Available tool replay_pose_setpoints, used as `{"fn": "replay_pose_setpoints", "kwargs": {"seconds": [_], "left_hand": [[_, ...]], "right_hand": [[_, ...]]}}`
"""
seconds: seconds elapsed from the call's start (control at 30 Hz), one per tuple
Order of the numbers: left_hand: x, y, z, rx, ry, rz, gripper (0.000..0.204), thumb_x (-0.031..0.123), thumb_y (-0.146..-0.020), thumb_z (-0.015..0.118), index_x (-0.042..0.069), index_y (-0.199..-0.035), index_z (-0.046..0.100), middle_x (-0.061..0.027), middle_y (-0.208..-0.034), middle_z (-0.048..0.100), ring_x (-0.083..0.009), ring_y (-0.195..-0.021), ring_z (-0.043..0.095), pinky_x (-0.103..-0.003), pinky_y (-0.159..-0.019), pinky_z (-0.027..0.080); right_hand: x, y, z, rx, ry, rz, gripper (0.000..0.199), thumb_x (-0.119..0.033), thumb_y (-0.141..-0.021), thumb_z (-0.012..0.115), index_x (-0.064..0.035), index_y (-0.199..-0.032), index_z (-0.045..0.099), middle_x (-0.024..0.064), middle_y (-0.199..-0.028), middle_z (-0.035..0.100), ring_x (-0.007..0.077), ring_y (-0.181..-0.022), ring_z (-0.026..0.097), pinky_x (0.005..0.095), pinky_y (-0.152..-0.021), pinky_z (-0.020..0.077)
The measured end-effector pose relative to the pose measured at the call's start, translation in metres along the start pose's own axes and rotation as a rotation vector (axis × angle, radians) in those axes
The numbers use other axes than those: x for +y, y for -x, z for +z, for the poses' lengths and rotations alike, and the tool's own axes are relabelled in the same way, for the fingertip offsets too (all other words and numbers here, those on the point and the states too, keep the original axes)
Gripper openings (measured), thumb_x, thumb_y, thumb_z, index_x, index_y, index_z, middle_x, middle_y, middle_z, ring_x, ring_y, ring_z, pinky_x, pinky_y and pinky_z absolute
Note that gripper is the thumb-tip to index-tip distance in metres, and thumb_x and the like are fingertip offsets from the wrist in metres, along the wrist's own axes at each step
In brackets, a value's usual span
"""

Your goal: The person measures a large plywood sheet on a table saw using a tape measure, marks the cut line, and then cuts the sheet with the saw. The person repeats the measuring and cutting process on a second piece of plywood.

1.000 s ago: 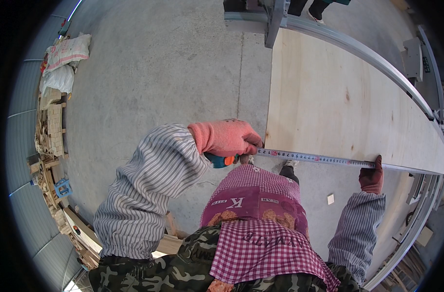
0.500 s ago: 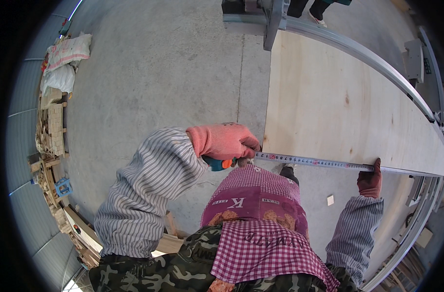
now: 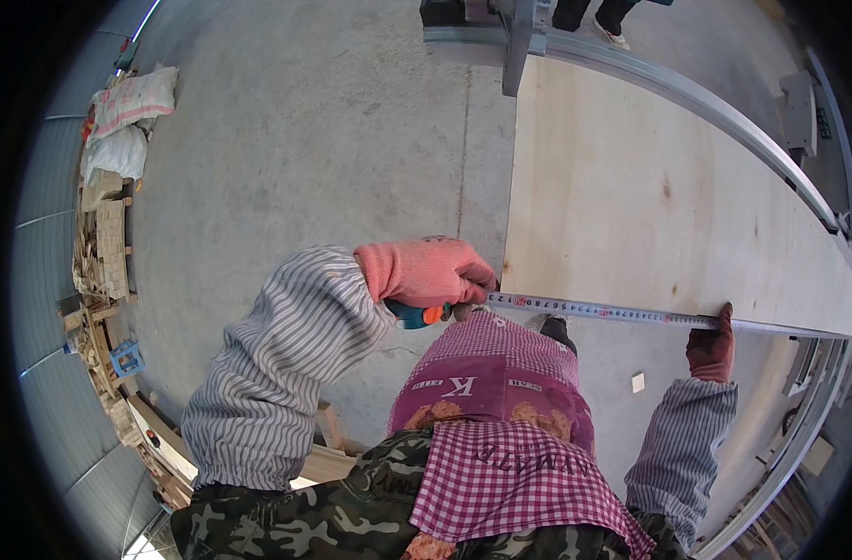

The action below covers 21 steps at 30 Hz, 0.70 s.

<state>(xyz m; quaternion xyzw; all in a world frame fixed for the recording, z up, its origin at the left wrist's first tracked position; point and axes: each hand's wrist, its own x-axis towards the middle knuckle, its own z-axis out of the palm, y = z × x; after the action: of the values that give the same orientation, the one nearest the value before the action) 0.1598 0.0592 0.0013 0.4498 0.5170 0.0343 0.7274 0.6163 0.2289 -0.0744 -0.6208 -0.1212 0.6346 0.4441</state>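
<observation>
My left hand [image 3: 431,273], in a pink glove with darker fingertips, is closed round a tape measure [image 3: 409,315] with a teal and orange case. Its blade [image 3: 585,309] runs rightward along the near edge of a pale plywood sheet [image 3: 631,196]. The left fingers are at the sheet's near left corner. Farther right, my right hand [image 3: 712,349], in a dark red glove, grips the blade against the sheet's edge, one finger on top and the rest hidden below. The blade's far end is hard to make out near the right corner.
A metal rail [image 3: 687,89] curves along the sheet's far side, with a bracket [image 3: 516,47] at its left end. Another person's legs [image 3: 589,14] stand beyond it. White sacks [image 3: 127,107] and stacked wood [image 3: 109,247] line the left wall, near a blue stool [image 3: 125,357].
The sheet's left edge and the bracket appear slightly farther left in view. Both hands keep their hold on the tape measure, nearly still.
</observation>
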Motion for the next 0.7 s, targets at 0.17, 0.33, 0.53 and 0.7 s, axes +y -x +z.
{"fn": "replay_pose_setpoints", "kwargs": {"seconds": [0.17,0.33,0.53,0.7], "left_hand": [[0.0006,0.0002,0.0008,0.002,-0.012,0.007,0.020,0.012,-0.090,0.047,-0.001,-0.100,0.060,-0.0056,-0.080,0.066,-0.0131,-0.075,0.058,-0.031,-0.072,0.047],[0.0007,-0.0010,0.0018,0.003,0.009,-0.005,0.021,0.012,-0.091,0.048,0.000,-0.103,0.061,-0.0059,-0.081,0.066,-0.0128,-0.076,0.059,-0.031,-0.073,0.047],[-0.0010,-0.0015,0.0027,0.020,0.004,-0.009,0.023,0.016,-0.092,0.049,0.001,-0.106,0.061,-0.0050,-0.081,0.067,-0.0126,-0.075,0.059,-0.030,-0.072,0.048],[-0.0027,-0.0030,0.0029,0.015,-0.027,-0.014,0.023,0.017,-0.093,0.050,0.002,-0.106,0.062,-0.0039,-0.081,0.067,-0.0125,-0.075,0.059,-0.031,-0.072,0.048]], "right_hand": [[-0.0023,0.0013,-0.0029,-0.048,0.033,0.049,0.024,-0.031,-0.085,0.069,-0.0104,-0.096,0.064,0.0016,-0.093,0.067,0.0150,-0.083,0.064,0.0269,-0.072,0.0539],[-0.0014,-0.0005,-0.0038,-0.005,-0.022,0.034,0.025,-0.031,-0.084,0.069,-0.0102,-0.097,0.064,0.0024,-0.095,0.068,0.0159,-0.086,0.065,0.0274,-0.075,0.0550],[-0.0013,0.0001,-0.0026,-0.035,-0.013,0.044,0.027,-0.031,-0.085,0.068,-0.0090,-0.099,0.063,0.0031,-0.096,0.068,0.0171,-0.086,0.065,0.0293,-0.076,0.0561],[-0.0010,0.0002,-0.0020,-0.042,-0.005,0.039,0.026,-0.030,-0.085,0.068,-0.0091,-0.100,0.063,0.0035,-0.096,0.068,0.0176,-0.085,0.066,0.0298,-0.074,0.0570]]}}
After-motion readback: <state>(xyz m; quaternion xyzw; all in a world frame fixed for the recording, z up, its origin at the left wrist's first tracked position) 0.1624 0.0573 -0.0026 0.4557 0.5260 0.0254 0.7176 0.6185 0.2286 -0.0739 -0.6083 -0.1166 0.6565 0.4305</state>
